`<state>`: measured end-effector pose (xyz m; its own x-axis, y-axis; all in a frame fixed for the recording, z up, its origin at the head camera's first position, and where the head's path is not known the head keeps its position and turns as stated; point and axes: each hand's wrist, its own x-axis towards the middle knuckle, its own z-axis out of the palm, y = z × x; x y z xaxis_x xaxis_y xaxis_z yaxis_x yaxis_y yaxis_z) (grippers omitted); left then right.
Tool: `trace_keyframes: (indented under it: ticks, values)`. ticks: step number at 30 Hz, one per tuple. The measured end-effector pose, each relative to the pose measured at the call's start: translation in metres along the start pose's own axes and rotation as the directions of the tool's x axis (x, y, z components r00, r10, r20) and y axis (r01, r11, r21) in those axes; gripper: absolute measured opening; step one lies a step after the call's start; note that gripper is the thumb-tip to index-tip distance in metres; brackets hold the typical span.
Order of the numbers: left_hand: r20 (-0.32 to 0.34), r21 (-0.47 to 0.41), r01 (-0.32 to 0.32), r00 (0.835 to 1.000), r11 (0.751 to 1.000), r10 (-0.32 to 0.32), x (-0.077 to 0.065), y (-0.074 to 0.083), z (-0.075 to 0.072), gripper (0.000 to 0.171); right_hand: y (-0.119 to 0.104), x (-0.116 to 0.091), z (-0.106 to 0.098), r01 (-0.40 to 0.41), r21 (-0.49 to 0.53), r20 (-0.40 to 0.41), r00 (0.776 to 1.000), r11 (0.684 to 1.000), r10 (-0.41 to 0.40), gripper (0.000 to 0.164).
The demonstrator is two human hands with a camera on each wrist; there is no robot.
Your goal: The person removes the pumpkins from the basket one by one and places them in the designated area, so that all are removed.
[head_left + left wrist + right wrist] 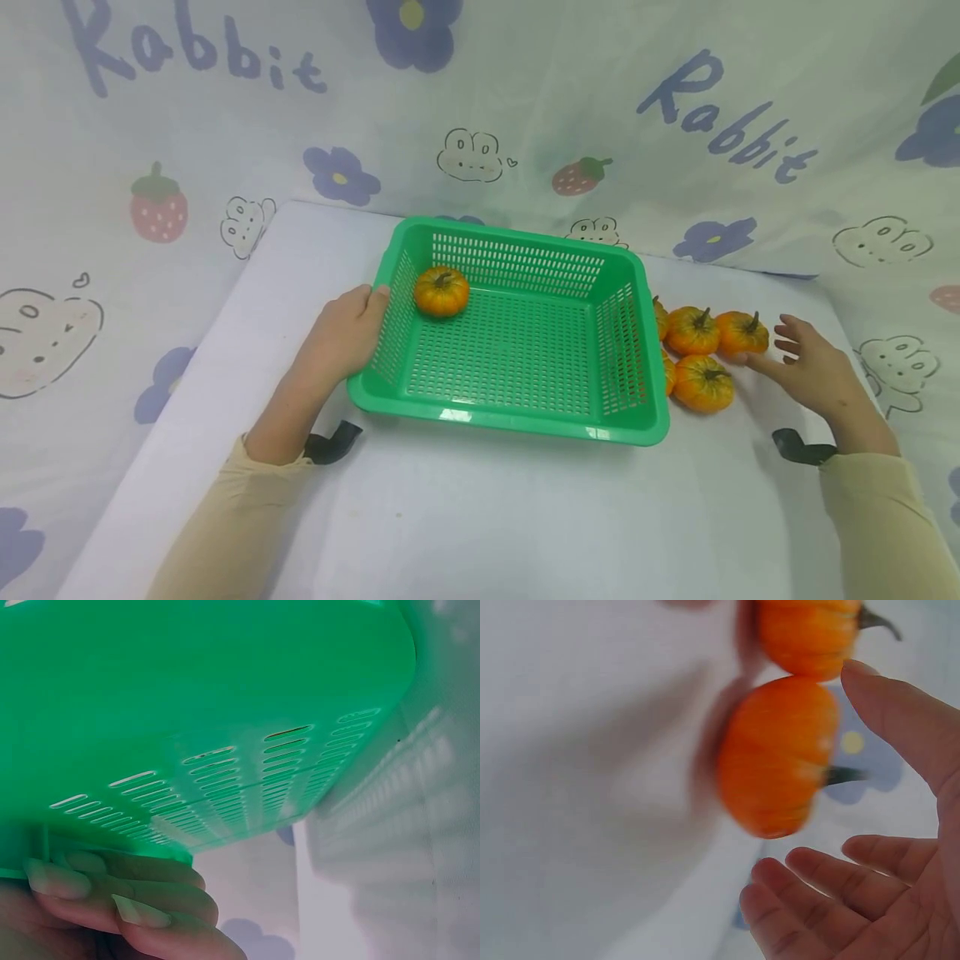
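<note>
A green plastic basket [502, 425] with slotted walls stands on the white table. My left hand [351, 329] grips its left rim, thumb over the top; in the left wrist view the curled fingers [169, 922] sit under the rim, outside the wall. One small orange pumpkin [442, 292] lies inside, at the back left. Beyond the right wall several more sit close together, partly hidden by the basket. My right hand [813, 367] is beside the rightmost pumpkin [742, 333], thumb and fingers spread. In the right wrist view, that pumpkin [780, 757] lies between thumb and fingers, apart from them.
A nearer pumpkin [703, 384] sits in front of the back row, close to the right wall of the basket. Behind the table [525, 517] hangs a pale cloth [517, 100] printed with rabbits, flowers and strawberries. Dark bands with protruding pieces are on both wrists.
</note>
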<state>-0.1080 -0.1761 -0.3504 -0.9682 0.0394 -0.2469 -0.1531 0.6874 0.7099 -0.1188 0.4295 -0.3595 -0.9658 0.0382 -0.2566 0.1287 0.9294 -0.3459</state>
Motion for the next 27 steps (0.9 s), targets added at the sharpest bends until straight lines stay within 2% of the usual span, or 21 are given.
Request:
trace_keyframes:
  ticks: [8,16,22,27]
  values:
    - [-0.001,0.002,0.001,1.000,1.000,-0.001,-0.001,-0.002,-0.002,0.059,-0.036,-0.003,-0.018,0.070,0.014,-0.054,0.996,0.997,-0.069,0.108]
    - [0.005,-0.004,0.006,1.000,1.000,-0.006,0.000,-0.005,-0.002,0.060,-0.101,-0.008,-0.027,0.208,-0.008,-0.075,0.975,0.978,-0.208,0.109]
    - [0.018,-0.018,0.019,1.000,1.000,-0.019,0.001,-0.004,-0.001,0.060,-0.158,-0.015,-0.029,0.323,-0.015,-0.049,0.945,0.946,-0.323,0.105]
    - [0.021,-0.023,0.023,1.000,0.999,-0.022,0.001,-0.002,0.000,0.060,-0.202,-0.017,-0.024,0.441,-0.036,-0.015,0.897,0.897,-0.442,0.103]
